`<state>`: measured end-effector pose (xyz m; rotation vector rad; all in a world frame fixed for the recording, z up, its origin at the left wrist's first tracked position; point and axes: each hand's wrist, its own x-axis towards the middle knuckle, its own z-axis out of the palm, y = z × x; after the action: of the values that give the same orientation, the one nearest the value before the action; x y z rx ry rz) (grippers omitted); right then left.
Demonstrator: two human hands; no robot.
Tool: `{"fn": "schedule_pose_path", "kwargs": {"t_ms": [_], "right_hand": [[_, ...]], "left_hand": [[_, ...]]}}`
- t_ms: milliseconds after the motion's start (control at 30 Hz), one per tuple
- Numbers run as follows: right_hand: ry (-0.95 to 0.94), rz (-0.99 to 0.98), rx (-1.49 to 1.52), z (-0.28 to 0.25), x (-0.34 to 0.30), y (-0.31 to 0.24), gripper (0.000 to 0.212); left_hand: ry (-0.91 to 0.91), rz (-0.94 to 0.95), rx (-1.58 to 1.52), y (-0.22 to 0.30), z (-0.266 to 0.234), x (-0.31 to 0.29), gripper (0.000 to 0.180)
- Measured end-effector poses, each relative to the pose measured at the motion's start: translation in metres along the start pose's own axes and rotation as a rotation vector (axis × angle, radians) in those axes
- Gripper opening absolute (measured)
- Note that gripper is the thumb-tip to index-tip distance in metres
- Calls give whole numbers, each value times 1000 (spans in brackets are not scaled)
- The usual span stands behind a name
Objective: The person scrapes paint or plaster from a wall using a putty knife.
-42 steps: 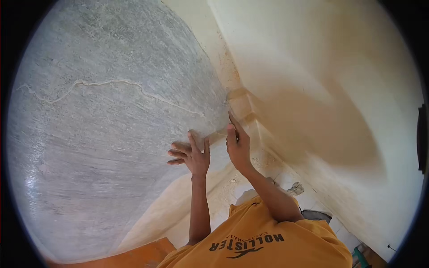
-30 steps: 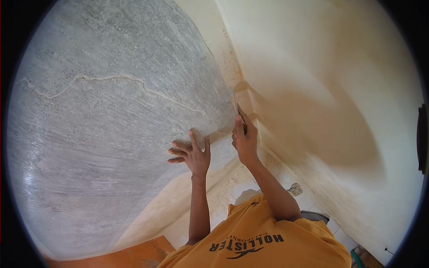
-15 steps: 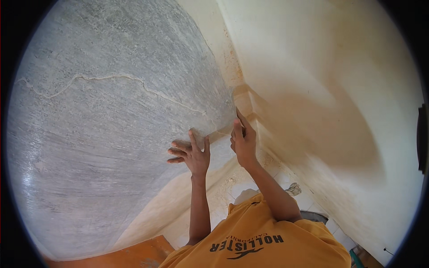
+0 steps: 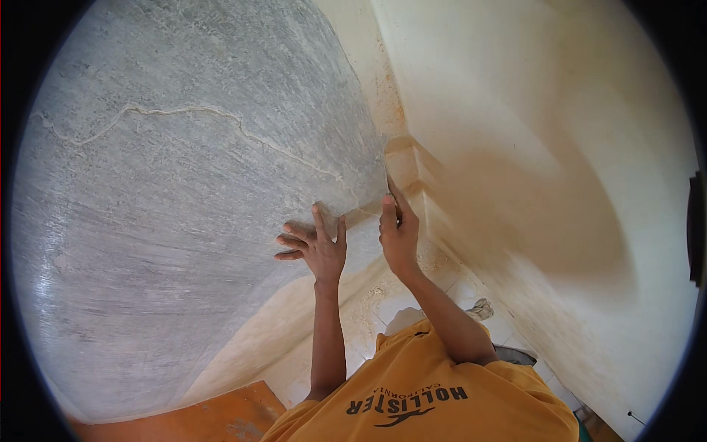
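A grey plastered wall surface (image 4: 184,184) fills the left side, with a pale raised wavy line (image 4: 180,112) running across it. My left hand (image 4: 317,247) lies on this wall with its fingers spread, holding nothing. Just to its right, my right hand (image 4: 399,236) is closed at the wall's edge near the corner, thumb pointing up. In its fingers is a thin flat tool (image 4: 391,179), seen nearly edge-on against the edge of the grey surface. The tool's handle is hidden by the hand, so its exact kind does not show.
A cream wall (image 4: 530,132) rises on the right, meeting a stepped corner ledge (image 4: 401,158). Below are pale floor tiles (image 4: 460,291) with debris, a crumpled greyish item (image 4: 482,309) and a dark grey object (image 4: 515,356). An orange surface (image 4: 213,418) lies at lower left.
The view has shifted slightly, so the wall's wavy line sits a little higher. Both hands keep nearly the same pose and place, the left still spread, the right still gripping the thin tool.
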<state>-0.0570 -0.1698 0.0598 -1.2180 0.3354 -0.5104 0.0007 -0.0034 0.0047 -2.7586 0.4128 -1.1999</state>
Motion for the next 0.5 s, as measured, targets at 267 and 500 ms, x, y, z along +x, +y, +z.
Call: {"fn": "schedule_pose_path", "kwargs": {"t_ms": [267,500], "right_hand": [[-104,197,-180,-2,-4,-18,52],[-16,-57,-148,-7,6,-6,51]], "left_hand": [[-17,0,29,-6,1,-4,99],[2,15,27,-1,0,0,98]]}}
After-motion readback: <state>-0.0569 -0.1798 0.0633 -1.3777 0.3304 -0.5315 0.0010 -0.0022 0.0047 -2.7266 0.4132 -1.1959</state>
